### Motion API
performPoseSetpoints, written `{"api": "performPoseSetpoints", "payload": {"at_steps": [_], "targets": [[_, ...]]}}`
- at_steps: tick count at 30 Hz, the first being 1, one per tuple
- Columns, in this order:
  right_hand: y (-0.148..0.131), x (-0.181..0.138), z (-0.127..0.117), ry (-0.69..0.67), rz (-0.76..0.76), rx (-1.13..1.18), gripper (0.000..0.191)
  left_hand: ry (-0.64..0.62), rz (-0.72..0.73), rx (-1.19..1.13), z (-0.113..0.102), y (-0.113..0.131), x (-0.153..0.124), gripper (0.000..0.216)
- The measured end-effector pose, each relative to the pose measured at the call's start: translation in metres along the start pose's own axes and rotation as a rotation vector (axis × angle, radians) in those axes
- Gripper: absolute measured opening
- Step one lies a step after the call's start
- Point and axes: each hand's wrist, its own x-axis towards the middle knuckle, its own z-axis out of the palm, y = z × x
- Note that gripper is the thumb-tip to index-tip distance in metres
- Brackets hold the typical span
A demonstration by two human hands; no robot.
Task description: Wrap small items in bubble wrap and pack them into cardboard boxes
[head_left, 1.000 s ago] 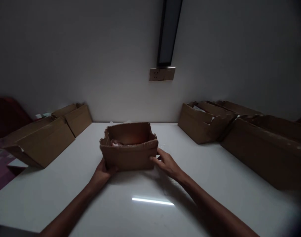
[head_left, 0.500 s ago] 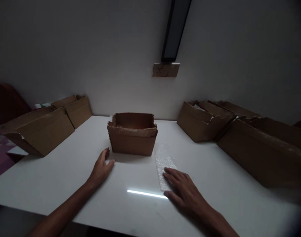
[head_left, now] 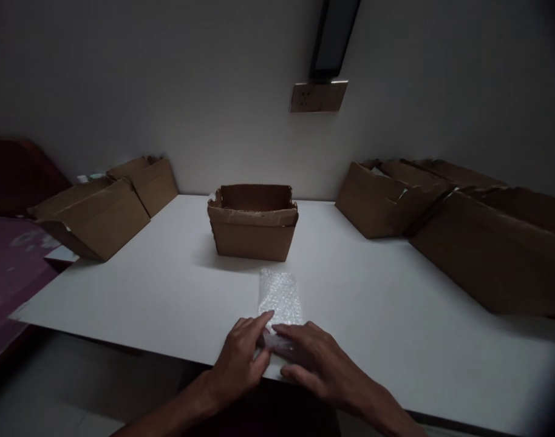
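A clear bubble wrap pouch (head_left: 280, 294) lies flat on the white table, its near end at the front edge. My left hand (head_left: 243, 352) is at the pouch's near left corner, fingers on top and thumb lower down at the end. From the other side my right hand (head_left: 320, 358) covers the near right part, with fingers over the wrap and thumb toward the table edge. Both hands hold the near end between them, and part of it is hidden under the fingers. Beyond the pouch stands an open cardboard box (head_left: 254, 233).
Two cardboard boxes (head_left: 107, 218) stand at the table's left side. More open boxes (head_left: 482, 249) line the right side. A wall socket (head_left: 318, 97) is on the wall behind the table (head_left: 168, 303). A purple flowered cloth (head_left: 13, 267) lies at far left.
The pouch has slid toward me and left, from beside the middle box to the table's front edge, with my right hand on it. My left hand has come across to it.
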Motion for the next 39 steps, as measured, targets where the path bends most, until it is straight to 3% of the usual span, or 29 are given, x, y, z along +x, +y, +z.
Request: {"api": "performPoseSetpoints", "payload": {"at_steps": [2,4,6,8,10,13,17,19,21,24,27,32,35,39], "targets": [[0.007,-0.008,-0.002,0.089,0.057,-0.014,0.058,0.029,-0.164,-0.027,0.0,-0.001,0.004,0.054],[0.011,-0.017,-0.002,0.298,0.081,-0.078,0.05,0.052,-0.293,-0.05,0.001,-0.002,0.007,0.049],[0.011,-0.023,-0.001,0.524,0.043,-0.186,0.042,0.071,-0.354,-0.057,0.002,-0.003,0.009,0.049],[0.004,-0.026,0.004,0.614,-0.054,-0.285,0.038,0.092,-0.35,-0.045,0.006,-0.003,0.01,0.05],[-0.003,-0.023,0.01,0.539,-0.138,-0.347,0.035,0.113,-0.327,-0.025,0.008,-0.004,0.011,0.05],[-0.009,-0.01,0.019,0.36,-0.145,-0.402,0.029,0.147,-0.268,0.02,0.009,-0.004,0.009,0.048],[-0.008,0.008,0.02,0.355,-0.164,-0.346,0.025,0.226,-0.02,0.209,-0.002,0.001,-0.002,0.053],[-0.008,0.01,0.018,0.342,-0.155,-0.255,0.025,0.161,0.117,0.252,-0.01,0.005,-0.008,0.053],[-0.009,0.008,0.016,0.297,-0.11,-0.144,0.023,0.063,0.151,0.206,-0.016,0.008,-0.014,0.046],[-0.011,0.002,0.015,0.313,-0.048,-0.074,0.021,0.032,0.013,0.122,-0.018,0.007,-0.014,0.037],[-0.013,-0.001,0.016,0.419,-0.088,-0.218,0.026,0.063,-0.085,0.151,-0.015,0.0,-0.005,0.037],[-0.013,0.012,0.022,0.271,-0.141,-0.376,0.025,0.086,-0.174,0.191,-0.01,-0.01,0.007,0.036],[-0.01,0.022,0.025,0.294,-0.1,-0.327,0.023,0.203,-0.323,-0.019,-0.012,-0.006,-0.003,0.042],[-0.013,0.025,0.029,0.334,0.076,-0.029,0.026,0.319,-0.606,-0.605,-0.018,0.006,-0.021,0.062]]}}
